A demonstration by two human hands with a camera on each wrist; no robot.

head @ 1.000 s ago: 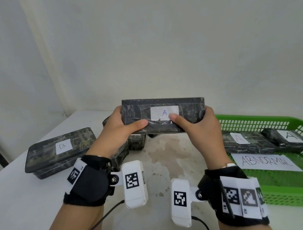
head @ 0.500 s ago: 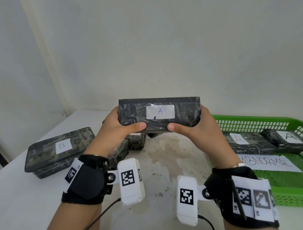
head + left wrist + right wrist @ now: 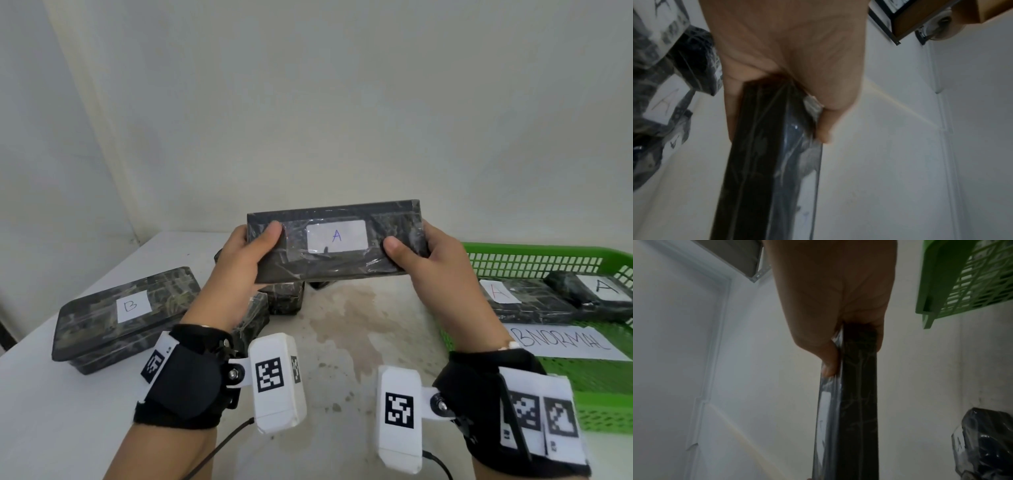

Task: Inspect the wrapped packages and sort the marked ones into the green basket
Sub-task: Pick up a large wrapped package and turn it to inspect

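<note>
Green basket right; both hands grip package; B-marked box left.

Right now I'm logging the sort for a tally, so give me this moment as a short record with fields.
held item: wrapped package, label reads A
left hand: grips its left end
right hand: grips its right end
height: lifted clear of the table
green basket: two packages labelled A, plus an ABNORMAL sign
left on table: package labelled B, others partly hidden behind the hands
</note>
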